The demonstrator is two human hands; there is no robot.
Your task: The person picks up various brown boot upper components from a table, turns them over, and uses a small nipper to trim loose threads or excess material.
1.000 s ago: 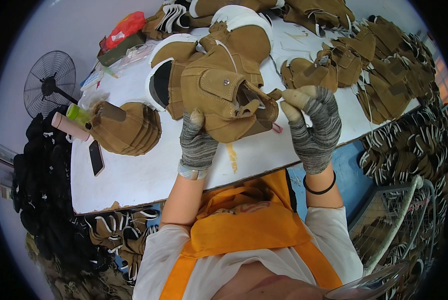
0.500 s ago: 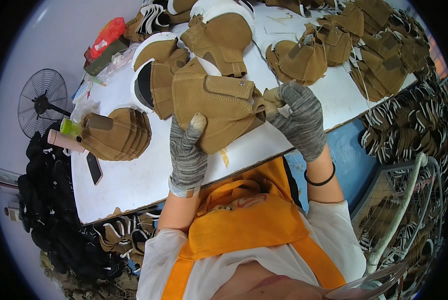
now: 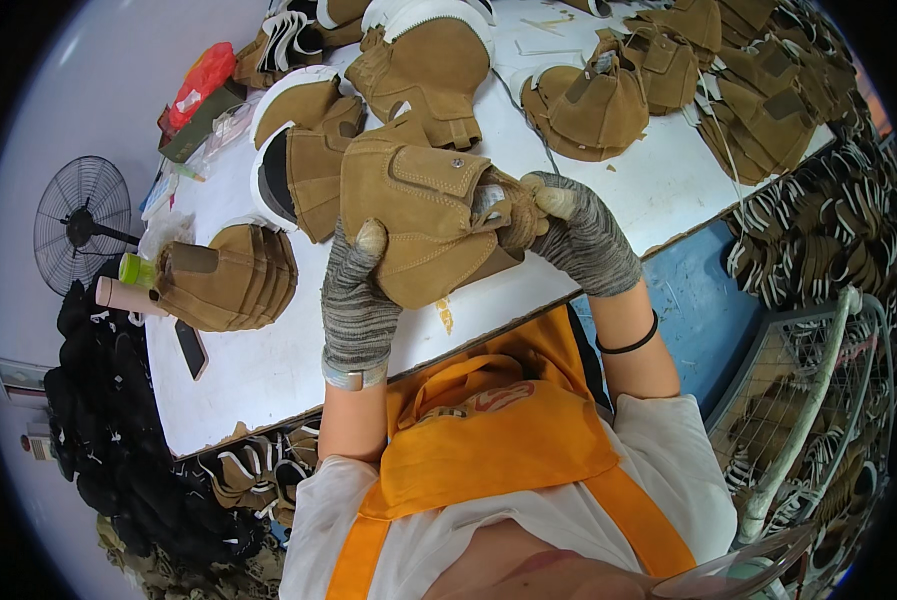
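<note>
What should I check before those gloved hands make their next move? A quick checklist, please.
1. Left hand holding the brown upper: ok, thumb on top.
2. Right hand gripping its open end: ok.
3. Flap snap firmly fastened: cannot tell.
4. Phone away from both hands: ok.
5. Tabletop unmarked: not ok, a yellowish patch shows near the front edge.

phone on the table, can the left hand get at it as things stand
Probably not without letting go: the left hand has its grip on the brown shoe upper. Otherwise the way looks free, as the phone lies off to its left with nothing standing between them.
</note>
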